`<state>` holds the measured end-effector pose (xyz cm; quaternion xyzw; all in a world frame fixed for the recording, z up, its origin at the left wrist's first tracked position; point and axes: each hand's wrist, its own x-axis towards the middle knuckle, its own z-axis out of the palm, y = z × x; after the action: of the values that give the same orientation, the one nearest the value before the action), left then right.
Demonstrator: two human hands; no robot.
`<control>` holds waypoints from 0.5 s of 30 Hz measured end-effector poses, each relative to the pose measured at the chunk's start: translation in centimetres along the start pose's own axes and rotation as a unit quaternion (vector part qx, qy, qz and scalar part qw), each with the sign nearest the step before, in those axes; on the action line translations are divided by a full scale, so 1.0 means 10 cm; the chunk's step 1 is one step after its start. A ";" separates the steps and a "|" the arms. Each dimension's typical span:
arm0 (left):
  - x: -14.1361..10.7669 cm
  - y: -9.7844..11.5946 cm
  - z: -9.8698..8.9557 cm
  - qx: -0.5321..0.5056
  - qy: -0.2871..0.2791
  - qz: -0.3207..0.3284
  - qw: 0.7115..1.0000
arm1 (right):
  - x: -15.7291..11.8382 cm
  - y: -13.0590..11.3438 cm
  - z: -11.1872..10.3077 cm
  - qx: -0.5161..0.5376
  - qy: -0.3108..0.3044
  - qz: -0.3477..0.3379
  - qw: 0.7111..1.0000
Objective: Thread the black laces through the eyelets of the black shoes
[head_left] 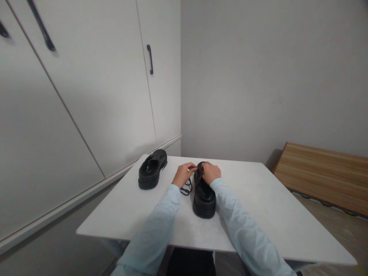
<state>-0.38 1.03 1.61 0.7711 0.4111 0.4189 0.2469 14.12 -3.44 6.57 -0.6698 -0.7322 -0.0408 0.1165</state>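
Note:
A black shoe [204,203] stands on the white table in front of me, its heel towards me. My left hand [184,174] is at the left side of its upper, thumb and fingertips pinched together on the black shoelace. Below that hand, a loose loop of the shoelace [186,188] lies on the table beside the shoe. My right hand [211,172] rests over the shoe's front opening, fingers bent in at the lacing area; what its fingertips hold is hidden. Farther left stands a second black shoe [151,170], with nobody touching it.
The white table [253,214] reaches from the cabinet side to the right. White cabinet doors [115,96] with dark handles rise at the left. A grey wall [258,76] stands behind. A wood-grain board or bench [324,172] is at the right, beyond the table.

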 end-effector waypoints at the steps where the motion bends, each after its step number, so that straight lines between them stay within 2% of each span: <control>1: 0.00 0.02 0.00 -0.006 0.003 -0.001 1.000 | -0.01 0.00 0.00 0.004 0.007 0.000 1.000; 5: -0.03 0.10 0.02 -0.082 -0.008 0.003 0.997 | -0.04 0.03 0.01 0.042 0.036 0.005 0.998; 10: -0.05 0.10 0.05 -0.177 -0.103 0.028 0.978 | -0.03 0.10 0.04 0.102 0.059 0.035 0.992; 12: -0.05 0.09 0.06 -0.189 -0.130 0.038 0.973 | 0.00 0.15 0.07 0.136 0.077 0.044 0.987; 15: -0.06 0.08 0.07 -0.182 -0.136 0.041 0.973 | 0.05 0.26 0.11 0.211 0.112 0.054 0.970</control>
<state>0.39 0.10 1.61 0.7792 0.2583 0.3875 0.4195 16.54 -2.46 5.33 -0.6596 -0.6694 0.0460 0.3386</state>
